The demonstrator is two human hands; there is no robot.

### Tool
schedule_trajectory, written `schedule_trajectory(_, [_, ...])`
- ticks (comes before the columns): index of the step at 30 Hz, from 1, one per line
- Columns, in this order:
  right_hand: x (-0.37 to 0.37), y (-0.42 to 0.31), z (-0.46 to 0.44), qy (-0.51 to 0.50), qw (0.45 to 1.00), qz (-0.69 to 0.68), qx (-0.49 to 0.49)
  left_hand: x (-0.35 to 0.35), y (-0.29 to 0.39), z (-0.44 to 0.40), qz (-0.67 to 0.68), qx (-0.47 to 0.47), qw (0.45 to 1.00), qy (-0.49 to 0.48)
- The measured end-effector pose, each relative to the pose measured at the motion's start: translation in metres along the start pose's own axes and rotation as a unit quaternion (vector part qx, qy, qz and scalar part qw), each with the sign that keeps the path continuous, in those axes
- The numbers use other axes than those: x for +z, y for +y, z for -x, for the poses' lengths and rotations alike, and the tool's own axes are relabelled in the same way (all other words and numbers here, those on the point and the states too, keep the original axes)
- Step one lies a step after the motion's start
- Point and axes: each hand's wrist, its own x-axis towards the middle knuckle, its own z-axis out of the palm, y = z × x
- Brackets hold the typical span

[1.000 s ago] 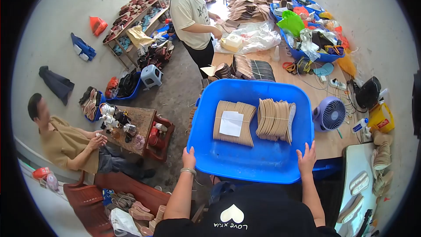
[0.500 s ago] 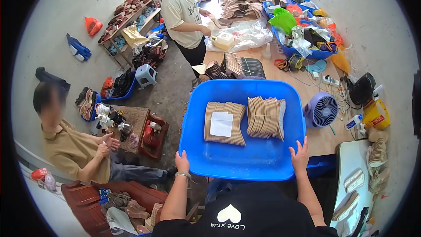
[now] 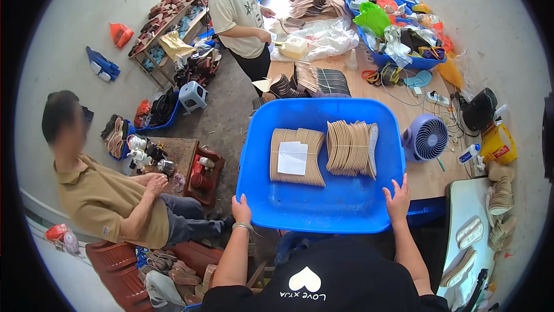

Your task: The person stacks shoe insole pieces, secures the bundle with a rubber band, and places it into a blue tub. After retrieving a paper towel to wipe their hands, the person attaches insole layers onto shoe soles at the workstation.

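A large blue plastic basin (image 3: pixel 311 214) is held in front of me, its far side by the worktable. My left hand (image 3: pixel 242 210) grips its near left side, with the thumb up at the rim. At the near right side my right hand (image 3: pixel 397 201) supports it, fingers somewhat spread and partly hidden against the wall. Inside lie two tied bundles of curved beige sole-shaped pieces. The left bundle (image 3: pixel 314 165) carries a white paper sheet (image 3: pixel 292 158); a strap crosses the right bundle (image 3: pixel 349 147).
A purple fan (image 3: pixel 426 138) stands on the wooden table (image 3: pixel 430 182), right of the basin. Dark bundled pieces (image 3: pixel 323 81) lie behind it. One person (image 3: pixel 109 196) sits at left; another (image 3: pixel 239 20) stands by the table. A grey stool (image 3: pixel 193 96) is on the floor.
The basin and both my hands have shifted only slightly in view. The seated person has leaned and brought their hands together lower. The standing person's arm has moved a little.
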Motion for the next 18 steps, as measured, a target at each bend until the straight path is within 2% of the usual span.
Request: schedule_trajectory(18, [0.002, -0.001, 0.002, 0.008, 1.000, 0.009, 0.007, 0.001, -0.004, -0.002, -0.014, 0.028, 1.000, 0.003])
